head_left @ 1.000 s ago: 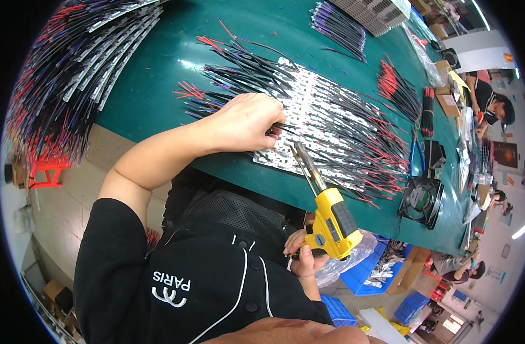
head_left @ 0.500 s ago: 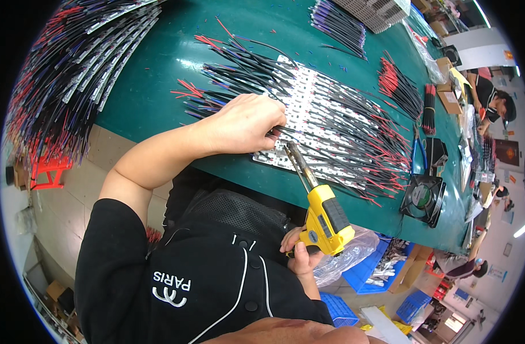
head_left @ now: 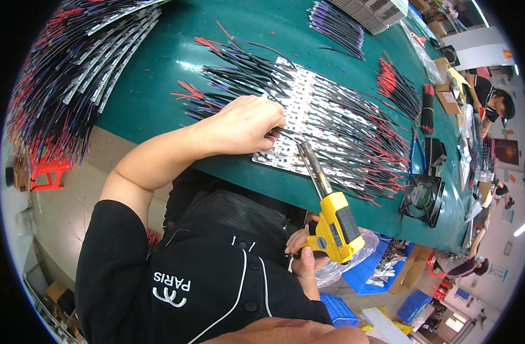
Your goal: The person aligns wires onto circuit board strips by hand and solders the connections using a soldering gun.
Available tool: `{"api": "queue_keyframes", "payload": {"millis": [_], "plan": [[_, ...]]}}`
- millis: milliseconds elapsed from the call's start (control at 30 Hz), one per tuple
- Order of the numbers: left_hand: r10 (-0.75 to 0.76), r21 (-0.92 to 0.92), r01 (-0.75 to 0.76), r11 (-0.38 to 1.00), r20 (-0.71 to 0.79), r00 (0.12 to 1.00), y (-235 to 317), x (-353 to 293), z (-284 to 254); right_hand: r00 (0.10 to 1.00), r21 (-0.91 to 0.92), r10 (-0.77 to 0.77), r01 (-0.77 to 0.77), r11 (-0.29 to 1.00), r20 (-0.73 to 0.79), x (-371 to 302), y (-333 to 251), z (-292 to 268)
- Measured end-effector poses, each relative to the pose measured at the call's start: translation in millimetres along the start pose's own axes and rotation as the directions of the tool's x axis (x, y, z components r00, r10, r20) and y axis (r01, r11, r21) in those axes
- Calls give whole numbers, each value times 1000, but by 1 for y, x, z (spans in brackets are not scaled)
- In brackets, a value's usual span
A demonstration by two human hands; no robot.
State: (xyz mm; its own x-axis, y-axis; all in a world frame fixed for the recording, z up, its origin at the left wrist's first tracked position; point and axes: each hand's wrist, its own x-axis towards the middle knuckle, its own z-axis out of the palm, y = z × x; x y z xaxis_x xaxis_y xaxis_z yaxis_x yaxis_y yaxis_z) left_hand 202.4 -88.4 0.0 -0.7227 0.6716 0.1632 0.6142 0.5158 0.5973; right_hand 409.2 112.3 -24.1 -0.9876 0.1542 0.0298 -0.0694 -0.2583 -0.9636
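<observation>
My left hand [head_left: 246,123] is closed in a pinch over the white circuit boards [head_left: 301,92], with a thin black wire [head_left: 288,133] at its fingertips. My right hand [head_left: 304,255] wraps round the grip of a yellow and black soldering gun [head_left: 333,223]. The gun's metal tip points up at the boards, a little right of my left fingers. Whether the tip touches a board I cannot tell. Black wires with red ends [head_left: 360,123] fan out to the right of the boards. More black, red and blue wires [head_left: 239,66] stick out to the left.
Finished-looking wired strips [head_left: 96,63] hang at the table's left. Bundles of purple wires [head_left: 337,28] and red-black wires [head_left: 397,89] lie farther back. A black fan [head_left: 423,199] and blue-handled pliers [head_left: 417,153] are at right. Below stands a blue bin [head_left: 363,278]. Other people work beyond.
The soldering gun has shifted to the right with my right hand, its tip farther from my left fingers. My left hand stays almost in place.
</observation>
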Motion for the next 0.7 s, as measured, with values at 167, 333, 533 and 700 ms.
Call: {"api": "queue_keyframes", "payload": {"millis": [167,333,533,700], "plan": [[81,-143,-76,987,28,996,-11,1,-1,1000,10,18,-18,1000,4,2,-3,1],[63,-155,-143,978,-436,898,-12,9,-25,1000,30,-13,13,999,8,2,-2,-2],[-233,-260,75,963,-656,717,23,-18,-62,1000,16,-9,9,1000,-10,1,-3,-7],[-4,-131,-51,990,-387,922,30,-27,-23,1000,21,-7,8,1000,-29,-1,-5,-9]]}}
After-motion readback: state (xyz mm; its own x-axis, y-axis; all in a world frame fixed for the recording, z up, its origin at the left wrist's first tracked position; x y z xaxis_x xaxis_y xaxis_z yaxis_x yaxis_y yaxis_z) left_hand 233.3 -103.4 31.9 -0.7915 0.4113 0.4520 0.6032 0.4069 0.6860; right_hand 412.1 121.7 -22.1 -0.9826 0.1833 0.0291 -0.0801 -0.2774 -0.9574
